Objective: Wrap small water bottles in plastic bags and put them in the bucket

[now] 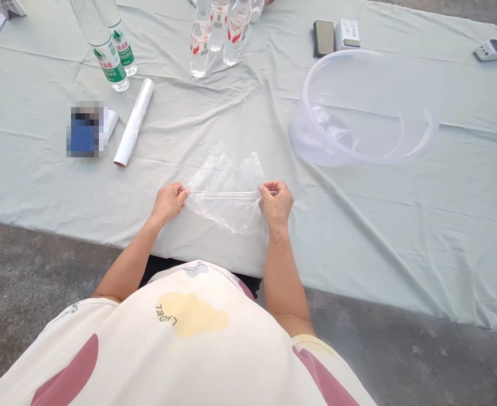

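A thin, crinkled piece of clear plastic film lies near the front edge of the cloth-covered table, with a pale band running straight across it. At the left end of that band, my left hand pinches the film between thumb and fingers. My right hand grips the other end the same way, so the band is taut between the two. Loose film spreads out above and below the band. Whether it is a bag or a single sheet, I cannot tell.
A translucent plastic tub stands to the right, with some clear film inside. To the left lies a roll of plastic wrap beside a blurred blue item. Water bottles and several others stand farther back, near small boxes.
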Motion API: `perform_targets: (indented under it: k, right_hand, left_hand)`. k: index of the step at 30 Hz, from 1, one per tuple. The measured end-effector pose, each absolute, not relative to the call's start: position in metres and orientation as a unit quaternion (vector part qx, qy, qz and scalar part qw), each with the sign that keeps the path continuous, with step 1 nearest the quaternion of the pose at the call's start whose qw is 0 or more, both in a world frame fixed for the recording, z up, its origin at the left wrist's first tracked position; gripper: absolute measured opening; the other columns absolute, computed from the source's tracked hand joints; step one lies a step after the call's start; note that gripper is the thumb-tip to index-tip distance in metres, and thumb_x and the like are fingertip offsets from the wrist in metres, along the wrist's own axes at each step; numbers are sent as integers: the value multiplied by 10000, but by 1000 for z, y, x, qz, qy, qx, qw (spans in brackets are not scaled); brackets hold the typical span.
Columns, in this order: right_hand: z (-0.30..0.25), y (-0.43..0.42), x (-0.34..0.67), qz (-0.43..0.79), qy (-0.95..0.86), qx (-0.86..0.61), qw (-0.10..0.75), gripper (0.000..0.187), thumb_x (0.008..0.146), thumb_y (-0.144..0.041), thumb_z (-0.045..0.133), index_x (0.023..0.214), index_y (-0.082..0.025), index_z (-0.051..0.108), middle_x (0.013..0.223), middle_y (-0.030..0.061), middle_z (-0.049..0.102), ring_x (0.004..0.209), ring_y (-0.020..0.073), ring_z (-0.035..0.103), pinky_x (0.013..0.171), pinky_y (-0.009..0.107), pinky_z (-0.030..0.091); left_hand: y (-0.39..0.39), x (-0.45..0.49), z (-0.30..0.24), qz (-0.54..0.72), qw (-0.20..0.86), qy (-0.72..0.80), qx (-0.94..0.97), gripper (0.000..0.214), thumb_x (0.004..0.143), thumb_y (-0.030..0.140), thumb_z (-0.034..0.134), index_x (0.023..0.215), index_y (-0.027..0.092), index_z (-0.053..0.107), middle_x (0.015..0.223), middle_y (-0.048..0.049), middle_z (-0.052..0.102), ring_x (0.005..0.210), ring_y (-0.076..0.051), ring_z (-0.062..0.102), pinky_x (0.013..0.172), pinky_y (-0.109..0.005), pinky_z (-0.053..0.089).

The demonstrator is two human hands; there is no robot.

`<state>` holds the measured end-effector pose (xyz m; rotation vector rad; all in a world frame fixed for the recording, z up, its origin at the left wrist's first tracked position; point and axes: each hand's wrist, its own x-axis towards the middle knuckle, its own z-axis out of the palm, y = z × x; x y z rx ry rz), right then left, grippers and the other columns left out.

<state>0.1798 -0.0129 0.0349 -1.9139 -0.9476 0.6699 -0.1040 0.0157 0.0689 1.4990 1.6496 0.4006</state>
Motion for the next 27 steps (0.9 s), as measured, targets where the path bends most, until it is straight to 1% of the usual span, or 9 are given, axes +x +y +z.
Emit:
perform_targets:
  k: [2,5,8,11,14,18,21,24,27]
  right_hand:
    - [38,-11,195,218,-376,-800,414,181,770,-308,618,910,-196,593,947,15,642,671,120,535,764,331,453]
    - [50,-12,205,103,-384,-816,419,234,809,-284,583,1031,-210,578,1097,68,636,757,154,583,807,373,474]
    - [64,-16,185,54,-496,-761,414,179,899,-252,483,1035,-214,592,1091,86,640,807,179,607,783,370,498]
    - [67,-14,144,133,-706,-628,301,155,904,-192,507,952,-210,653,1072,96,688,950,228,633,840,385,522]
    - [57,-2,109,177,-801,-537,197,228,862,-114,539,1004,-185,704,1236,125,684,1153,288,605,957,444,514]
    - [40,24,99,189,-777,-561,216,497,848,-1,395,1218,-178,675,1344,119,643,1259,265,570,1044,465,490]
    - [38,35,113,257,-773,-537,220,636,796,24,365,1288,-269,641,1420,57,588,1315,225,536,1035,443,509]
    - [46,32,134,347,-781,-481,196,640,802,-21,370,1287,-341,639,1527,12,479,1405,222,456,1065,482,486]
    - [59,22,153,397,-787,-448,152,500,829,-73,408,1136,-309,725,1586,6,400,1513,264,293,1157,562,362]
  left_hand:
    - [13,-104,68,121,377,667,632,177,887,278,526,726,213,558,635,20,652,566,-143,574,584,-266,391]
    - [10,-102,66,72,321,672,663,179,903,287,508,748,222,571,700,-6,678,706,-184,602,609,-281,357]
    - [9,-100,66,46,288,679,674,178,918,331,508,805,226,597,768,-23,689,776,-210,619,616,-288,347]
    - [9,-99,68,38,285,682,672,169,921,340,514,833,229,607,787,-23,689,786,-211,624,618,-286,356]
    - [5,-99,69,30,281,676,680,144,918,332,534,845,231,605,780,-16,684,777,-207,626,620,-287,357]
    - [-6,-101,67,18,254,647,719,79,918,278,553,953,231,606,853,-19,700,815,-206,639,632,-292,351]
    - [-13,-103,63,24,232,635,736,147,936,238,531,1074,230,582,978,-26,709,849,-200,648,640,-294,358]
    - [-15,-104,61,25,225,638,736,139,948,224,520,1074,230,575,1023,-27,707,865,-200,651,640,-296,364]
    - [-14,-104,61,22,228,636,737,122,949,208,520,1052,226,584,1032,-28,708,888,-203,652,648,-300,378]
